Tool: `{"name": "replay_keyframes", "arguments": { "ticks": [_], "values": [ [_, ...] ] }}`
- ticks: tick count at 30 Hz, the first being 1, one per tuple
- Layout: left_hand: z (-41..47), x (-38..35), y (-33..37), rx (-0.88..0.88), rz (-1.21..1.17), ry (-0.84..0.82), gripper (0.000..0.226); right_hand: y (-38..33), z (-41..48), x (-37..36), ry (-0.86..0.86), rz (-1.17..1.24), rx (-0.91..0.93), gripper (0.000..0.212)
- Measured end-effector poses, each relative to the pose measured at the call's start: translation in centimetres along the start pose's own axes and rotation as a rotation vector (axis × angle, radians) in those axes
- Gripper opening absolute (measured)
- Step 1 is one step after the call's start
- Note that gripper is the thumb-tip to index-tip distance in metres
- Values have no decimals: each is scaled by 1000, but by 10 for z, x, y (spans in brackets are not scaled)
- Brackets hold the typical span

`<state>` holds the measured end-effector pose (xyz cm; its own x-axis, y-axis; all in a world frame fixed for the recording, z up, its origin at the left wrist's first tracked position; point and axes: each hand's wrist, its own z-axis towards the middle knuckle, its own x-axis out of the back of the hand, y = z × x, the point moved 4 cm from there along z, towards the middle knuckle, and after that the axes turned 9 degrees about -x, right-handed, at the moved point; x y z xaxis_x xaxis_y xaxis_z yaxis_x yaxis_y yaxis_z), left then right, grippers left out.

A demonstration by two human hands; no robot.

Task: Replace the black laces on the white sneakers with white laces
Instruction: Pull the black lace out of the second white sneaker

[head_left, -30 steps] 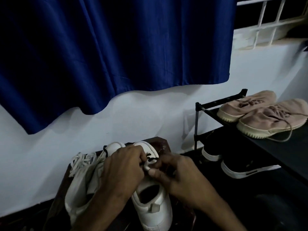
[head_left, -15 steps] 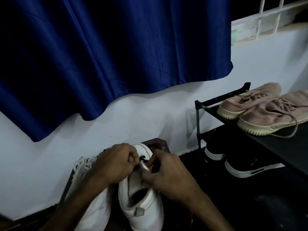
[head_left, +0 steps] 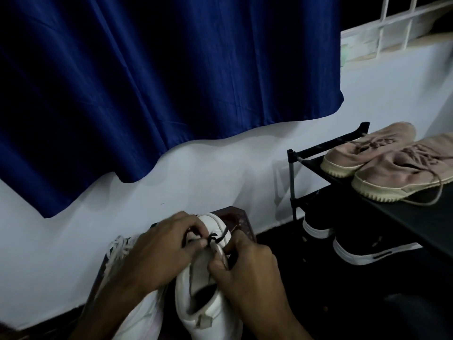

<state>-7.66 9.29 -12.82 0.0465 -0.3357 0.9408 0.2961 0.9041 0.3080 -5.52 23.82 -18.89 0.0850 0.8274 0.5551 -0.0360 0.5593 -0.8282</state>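
Note:
Two white sneakers lie on a dark stool, toes pointing away from me. The right sneaker [head_left: 206, 305] carries a black lace [head_left: 217, 238] near its toe. My left hand [head_left: 157, 253] pinches that lace over the front eyelets. My right hand [head_left: 247, 268] grips the sneaker's right eyelet edge and pinches the lace there. The left sneaker [head_left: 139, 317] is mostly hidden under my left forearm. A bunch of white laces [head_left: 120, 246] shows at its far end.
A black shoe rack [head_left: 294, 182] stands at the right, with pink shoes [head_left: 397, 173] on top and black shoes [head_left: 367, 249] below. A blue curtain [head_left: 159, 77] hangs over the white wall behind. The stool [head_left: 235, 217] sits against that wall.
The view has tilted and shifted, so the sneakers sit lower left. Both hands have stayed on the front eyelets, and a loop of black lace now shows between them.

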Motion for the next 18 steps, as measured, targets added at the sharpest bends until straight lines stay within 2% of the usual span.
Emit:
{"name": "replay_keyframes", "arguments": {
  "ticks": [2, 4, 9, 12, 16, 18],
  "values": [
    [3, -4, 8, -43, 160, -60, 14, 4, 2, 0, 8, 34, -26, 46],
    [7, -5, 16, -61, 310, -14, 15, 5, 2, 0, 8, 38, -33, 47],
    [14, 1, 27, -90, 473, 107, 14, 3, 3, 1, -1, 13, -39, 38],
    [12, 7, 20, -31, 396, 155, 19, 2, 2, 1, 0, -36, -38, 35],
    [4, 28, -17, 181, 172, 425, 18, -5, -1, 1, -18, -91, -25, 30],
    [-2, 32, -37, 297, 103, 474, 16, -7, -1, 2, -18, -108, -23, 26]
  ]
}}
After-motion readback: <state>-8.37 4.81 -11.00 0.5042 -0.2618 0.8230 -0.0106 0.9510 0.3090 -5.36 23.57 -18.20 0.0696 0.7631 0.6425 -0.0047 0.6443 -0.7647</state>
